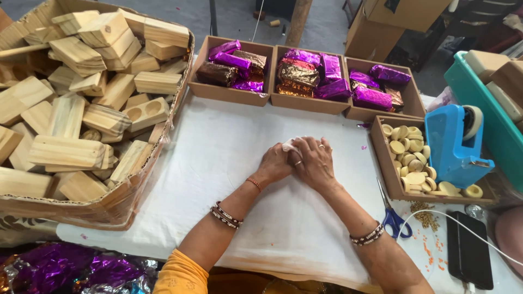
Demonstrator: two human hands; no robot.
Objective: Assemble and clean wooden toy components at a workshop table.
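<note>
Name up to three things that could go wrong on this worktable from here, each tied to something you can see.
1. The blue-handled scissors lie close beside the right forearm; a sideways move might knock or catch them.
2. The torn cardboard box of pale wooden blocks is heaped above its rim, so blocks could tumble onto the white table cover.
3. Both hands, left and right, press together on a small white piece; it may tear or crumple.

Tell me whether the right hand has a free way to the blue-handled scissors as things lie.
Probably yes. The scissors lie flat on the white table cover beside the right forearm, with nothing on them or between. But the right hand is pressed with the left hand on a small white piece.
</note>
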